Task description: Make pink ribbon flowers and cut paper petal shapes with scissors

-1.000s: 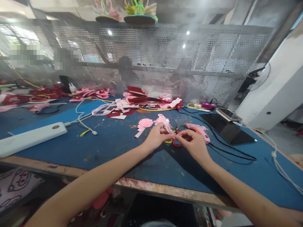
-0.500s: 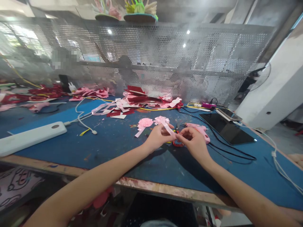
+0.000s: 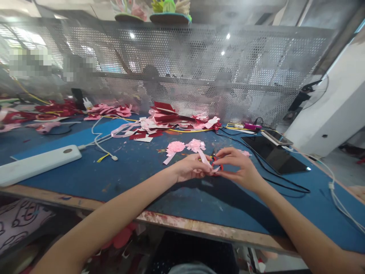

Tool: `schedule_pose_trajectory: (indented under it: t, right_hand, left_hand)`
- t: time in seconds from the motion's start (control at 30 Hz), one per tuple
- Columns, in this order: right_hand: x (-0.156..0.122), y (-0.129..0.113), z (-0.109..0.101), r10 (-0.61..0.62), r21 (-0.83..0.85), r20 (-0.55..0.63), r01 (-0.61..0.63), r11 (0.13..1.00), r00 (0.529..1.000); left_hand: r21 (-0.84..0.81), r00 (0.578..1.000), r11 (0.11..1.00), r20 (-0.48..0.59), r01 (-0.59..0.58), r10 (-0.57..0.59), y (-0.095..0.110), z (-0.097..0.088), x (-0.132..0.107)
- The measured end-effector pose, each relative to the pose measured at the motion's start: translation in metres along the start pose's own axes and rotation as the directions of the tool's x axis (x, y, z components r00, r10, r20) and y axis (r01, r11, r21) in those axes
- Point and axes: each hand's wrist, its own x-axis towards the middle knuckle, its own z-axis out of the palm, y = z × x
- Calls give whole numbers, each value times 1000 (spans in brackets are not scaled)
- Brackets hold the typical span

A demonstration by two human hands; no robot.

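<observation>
— What do the fingers (image 3: 201, 170) have hold of?

— On the left hand (image 3: 191, 171) they are closed in a pinch on a pale pink ribbon tail (image 3: 203, 156), just below the middle of the frame. The fingers of the right hand (image 3: 239, 167) curl in from the other side and nip the same tail at its near end, so the two sets of fingertips almost touch.

— And where does the tail lead?

— Up and away from the hands to a pink rosette (image 3: 195, 144), which seems to lie on the blue counter (image 3: 142, 171) just beyond them.

— How will it handle?

— Very light and limp, judging by the look of it. The tail is thin and will crease or tear if pulled hard, and the frilled head would crush easily. The tail or the base under the frills is the place to hold, with fingertips only.

— What lies around it?

— Red-handled scissors (image 3: 216, 163) show between the hands, partly hidden. A second rosette (image 3: 175, 147) lies just left of the first. A pink glue gun (image 3: 245, 153) peeks out behind the right hand, with a dark tablet (image 3: 273, 154) to its right. Further back is a heap of red and pink cuttings (image 3: 168, 120), and at the left edge a white power strip (image 3: 37, 164).
</observation>
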Motion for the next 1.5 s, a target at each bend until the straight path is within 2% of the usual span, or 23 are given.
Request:
schedule_pose_trajectory:
  t: [0.13,0.37,0.63,0.83,1.03,1.37,1.5]
  right_hand:
    - [0,-4,7,10,23,61,-12,1000,998]
    - [1,-4,19,203,101,-39,-199,975,978]
    - [-2,2,25,342,230,-28,-327,917,939]
    - [-1,0,26,365,179,-23,-355,918,931]
    - [1,-1,31,385,109,-87,-375,920,919]
    - [0,2,33,299,-13,-104,-302,953,949]
    - [2,0,32,296,-57,-76,-300,952,952]
  left_hand:
    - [52,998,998,49,26,-29,-2,0,0]
    - [132,999,990,-9,-48,50,-3,-3,3]
    - [196,990,971,-19,-136,142,-7,0,6]
    - [214,982,959,3,-184,187,-10,-1,8]
    - [216,984,962,-12,-169,176,-12,0,10]
    - [183,992,975,35,-126,121,-13,1,9]
    - [141,990,980,34,-140,136,-16,-1,11]
